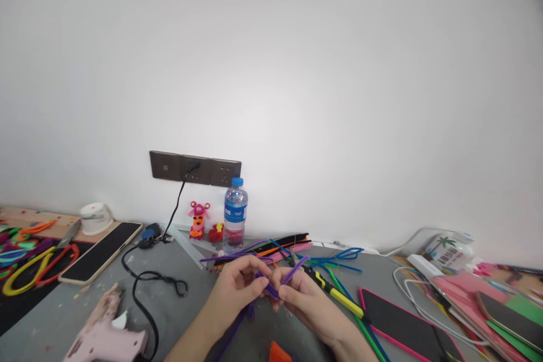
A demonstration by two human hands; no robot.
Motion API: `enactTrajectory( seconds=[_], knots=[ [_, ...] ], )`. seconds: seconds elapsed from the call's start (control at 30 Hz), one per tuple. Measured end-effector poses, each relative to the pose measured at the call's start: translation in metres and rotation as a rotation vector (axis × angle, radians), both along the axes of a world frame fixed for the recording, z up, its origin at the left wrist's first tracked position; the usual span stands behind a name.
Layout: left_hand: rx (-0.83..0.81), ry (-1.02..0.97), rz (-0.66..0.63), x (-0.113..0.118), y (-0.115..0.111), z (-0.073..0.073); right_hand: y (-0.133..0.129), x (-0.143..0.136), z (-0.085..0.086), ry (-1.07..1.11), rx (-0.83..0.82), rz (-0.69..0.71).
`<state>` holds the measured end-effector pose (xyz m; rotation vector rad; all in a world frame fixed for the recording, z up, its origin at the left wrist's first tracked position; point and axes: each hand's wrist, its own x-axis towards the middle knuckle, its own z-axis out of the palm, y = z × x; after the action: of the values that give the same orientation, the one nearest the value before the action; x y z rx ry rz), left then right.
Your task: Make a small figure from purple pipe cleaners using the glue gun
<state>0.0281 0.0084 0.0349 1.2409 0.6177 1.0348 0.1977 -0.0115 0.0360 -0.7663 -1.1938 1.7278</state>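
- Both of the person's hands are together just above the table (199, 274), in front of the white wall, and their fingertips meet around a bunched purple fuzzy stem (271, 291).
- Left hand (242, 287): its grip is narrow, thumb and fingers pinching the stem's folded part.
- Right hand (297, 292): its grip is narrow too, pinched on the same stem, one end of which sticks up past the fingers.
- An orange piece (280, 352) pokes in at the bottom edge, nearer the person than the hands.
- Just beyond the hands lies a loose pile of coloured stems (271, 249), with a water bottle (235, 218) upright behind it.
- Left of the bottle I see a small red figure (215, 232) and a taller pink-and-orange one (197, 225).
- A pink glue gun (108, 345) lies to the left, near a pale-edged phone (102, 251).
- To the right are a yellow-and-black tool (345, 301) and a pink-edged phone (409, 322).
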Motion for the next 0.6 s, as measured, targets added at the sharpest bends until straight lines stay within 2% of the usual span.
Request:
enactTrajectory(
  seconds=[0.1, 0.2, 0.23, 0.3, 0.37, 0.47, 0.6],
  knots=[
    [0.012, 0.046, 0.087, -0.002, 0.006, -0.005, 0.005, 0.001, -0.004, 0.045, 0.011, -0.111],
    [0.126, 0.254, 0.192, -0.003, 0.008, -0.011, 0.013, 0.004, -0.009, 0.074, 0.007, -0.300],
    [0.177, 0.343, 0.202, -0.002, 0.007, -0.013, 0.015, 0.005, -0.010, 0.073, 0.001, -0.359],
    [0.256, 0.483, 0.140, 0.000, 0.003, -0.014, 0.018, 0.007, -0.011, 0.061, -0.011, -0.439],
    [0.314, 0.538, 0.056, 0.003, -0.001, -0.014, 0.018, 0.008, -0.010, 0.031, -0.010, -0.458],
    [0.389, 0.529, 0.094, 0.006, -0.004, -0.013, 0.015, 0.006, -0.008, -0.027, 0.023, -0.429],
    [0.228, 0.367, 0.192, 0.004, 0.003, -0.015, 0.014, 0.001, -0.010, -0.075, 0.071, -0.371]
  ],
)
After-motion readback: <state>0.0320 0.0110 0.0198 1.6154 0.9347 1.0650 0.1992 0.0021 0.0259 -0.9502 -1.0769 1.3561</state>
